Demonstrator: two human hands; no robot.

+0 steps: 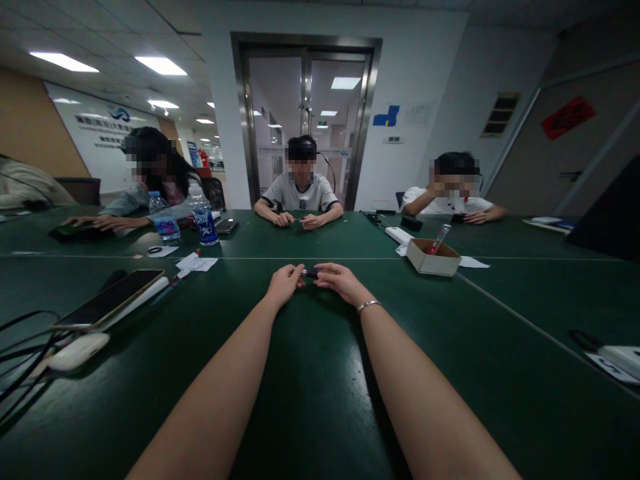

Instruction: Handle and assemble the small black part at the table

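Nearest, both forearms run out over the dark green surface [320,400], and the strip between them is bare. Around eight o'clock from the hands, by the near left edge, black cables [20,347] trail beside a white device [79,351]. A phone [107,300] lies face up there too, so that side is crowded. Towards four o'clock the surface lies open as far as a pale seam line.

The left hand [285,283] and the right hand [340,280] meet in the middle, straight ahead. The fingertips of each are pinched narrow on one end of a small dark object [310,273]. It sits low at the surface (whether resting or just lifted, I cannot tell). The object is short and black, with a pale glint at its left end, and is too small to read further. A thin bracelet [369,305] circles the right wrist.

Farther out, at two o'clock, an open cardboard box [433,257] stands with a tube [440,239] leaning inside it. At ten o'clock lie paper slips [197,262], and beyond them stand two water bottles [204,220]. At twelve o'clock a person [300,193] sits across the surface, well apart from the hands, with open green surface between.
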